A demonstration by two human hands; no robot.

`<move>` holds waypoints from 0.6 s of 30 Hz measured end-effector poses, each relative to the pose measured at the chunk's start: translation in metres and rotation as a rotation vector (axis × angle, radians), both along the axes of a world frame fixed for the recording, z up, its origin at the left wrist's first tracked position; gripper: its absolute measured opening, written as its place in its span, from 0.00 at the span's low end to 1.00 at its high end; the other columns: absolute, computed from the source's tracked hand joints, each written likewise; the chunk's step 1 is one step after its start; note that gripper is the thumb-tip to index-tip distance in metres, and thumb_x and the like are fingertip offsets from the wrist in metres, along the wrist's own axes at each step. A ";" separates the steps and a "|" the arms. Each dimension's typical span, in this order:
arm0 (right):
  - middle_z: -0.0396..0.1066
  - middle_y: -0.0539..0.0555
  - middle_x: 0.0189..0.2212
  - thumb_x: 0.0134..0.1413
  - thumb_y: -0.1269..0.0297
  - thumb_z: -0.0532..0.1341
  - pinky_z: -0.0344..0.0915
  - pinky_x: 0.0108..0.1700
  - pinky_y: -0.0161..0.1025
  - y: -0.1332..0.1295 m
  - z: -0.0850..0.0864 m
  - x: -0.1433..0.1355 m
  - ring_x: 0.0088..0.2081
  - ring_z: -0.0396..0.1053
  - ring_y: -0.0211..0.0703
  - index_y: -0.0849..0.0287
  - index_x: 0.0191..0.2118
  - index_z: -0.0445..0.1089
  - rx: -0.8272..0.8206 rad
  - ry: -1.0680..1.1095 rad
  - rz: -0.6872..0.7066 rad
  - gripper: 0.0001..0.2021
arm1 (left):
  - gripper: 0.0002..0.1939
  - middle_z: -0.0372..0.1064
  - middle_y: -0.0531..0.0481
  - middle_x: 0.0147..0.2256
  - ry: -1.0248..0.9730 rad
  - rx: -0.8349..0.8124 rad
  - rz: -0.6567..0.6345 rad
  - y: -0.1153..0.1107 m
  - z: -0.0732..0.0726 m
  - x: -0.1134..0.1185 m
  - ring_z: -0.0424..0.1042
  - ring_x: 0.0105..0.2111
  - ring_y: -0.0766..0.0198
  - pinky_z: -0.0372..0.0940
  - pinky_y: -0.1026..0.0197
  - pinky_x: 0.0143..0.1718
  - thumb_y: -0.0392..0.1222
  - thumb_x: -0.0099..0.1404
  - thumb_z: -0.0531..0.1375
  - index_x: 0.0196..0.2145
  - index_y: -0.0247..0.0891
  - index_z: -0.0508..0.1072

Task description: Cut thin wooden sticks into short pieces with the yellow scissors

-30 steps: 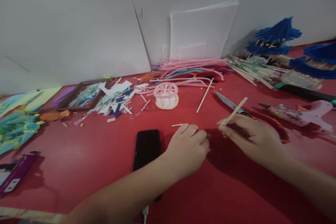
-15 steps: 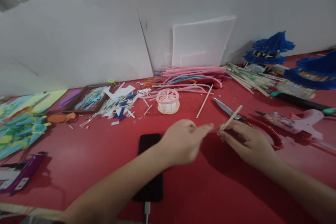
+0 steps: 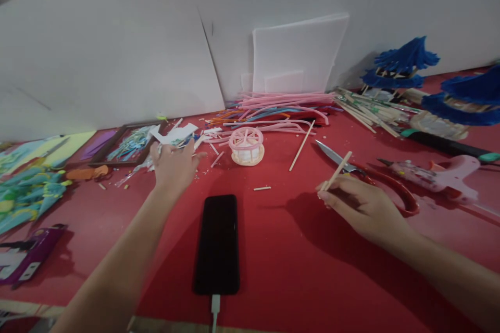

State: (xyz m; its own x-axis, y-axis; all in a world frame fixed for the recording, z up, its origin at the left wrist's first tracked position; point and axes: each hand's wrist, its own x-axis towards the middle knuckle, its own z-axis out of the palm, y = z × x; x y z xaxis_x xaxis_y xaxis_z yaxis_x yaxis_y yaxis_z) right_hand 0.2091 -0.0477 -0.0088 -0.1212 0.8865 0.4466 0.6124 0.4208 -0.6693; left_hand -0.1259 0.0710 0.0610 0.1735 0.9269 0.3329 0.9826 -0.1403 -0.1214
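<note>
My left hand (image 3: pixel 175 166) reaches over the pile of paper and stick scraps (image 3: pixel 182 135), fingers spread; whether it touches any scrap I cannot tell. Between thumb and fingers, my right hand (image 3: pixel 359 203) grips a short wooden stick (image 3: pixel 339 167) that points up and away. Beside that hand lie red-handled scissors (image 3: pixel 402 195), partly behind its fingers. A small round frame of pink tubing and sticks (image 3: pixel 247 146) stands mid-table. In front of it rests a short stick piece (image 3: pixel 262 188), and to its right a longer stick (image 3: pixel 302 146).
A phone (image 3: pixel 217 244) with a cable lies at the front. To the right are a pink glue gun (image 3: pixel 441 179), a black-handled tool (image 3: pixel 441 141), bundled sticks (image 3: pixel 363 109) and blue-roofed models (image 3: pixel 406 65). Pink pipe-like strands (image 3: pixel 281 101) lie at the back, a purple device (image 3: pixel 33 252) at left.
My left hand has swung from beside the right hand to the scrap pile on the left. The short stick piece on the table is now in view. My right hand keeps its stick.
</note>
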 end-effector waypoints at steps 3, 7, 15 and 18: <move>0.77 0.53 0.29 0.65 0.56 0.57 0.72 0.32 0.37 0.001 0.000 0.001 0.30 0.75 0.41 0.53 0.32 0.72 0.002 -0.021 0.016 0.12 | 0.12 0.74 0.39 0.55 -0.144 0.116 -0.131 -0.014 -0.002 0.019 0.63 0.59 0.36 0.45 0.27 0.63 0.47 0.68 0.62 0.33 0.41 0.82; 0.78 0.52 0.29 0.66 0.58 0.57 0.72 0.34 0.37 0.000 0.000 -0.002 0.31 0.76 0.40 0.54 0.33 0.72 0.028 -0.056 0.071 0.11 | 0.06 0.79 0.45 0.41 -0.631 -0.191 -0.550 -0.046 -0.012 0.071 0.76 0.40 0.56 0.69 0.49 0.49 0.42 0.66 0.64 0.38 0.39 0.80; 0.73 0.52 0.25 0.66 0.67 0.54 0.67 0.28 0.35 -0.002 -0.008 -0.018 0.27 0.71 0.39 0.55 0.31 0.69 0.127 -0.157 0.182 0.12 | 0.08 0.80 0.45 0.36 -1.170 -0.638 -0.775 -0.083 -0.046 0.129 0.79 0.37 0.60 0.73 0.62 0.38 0.45 0.64 0.67 0.34 0.38 0.81; 0.73 0.53 0.27 0.66 0.67 0.55 0.68 0.30 0.36 -0.002 -0.010 -0.023 0.29 0.71 0.39 0.56 0.32 0.70 0.151 -0.184 0.198 0.10 | 0.05 0.80 0.45 0.35 -1.241 -0.597 -0.737 -0.081 -0.052 0.127 0.79 0.35 0.61 0.73 0.63 0.37 0.42 0.63 0.66 0.32 0.39 0.81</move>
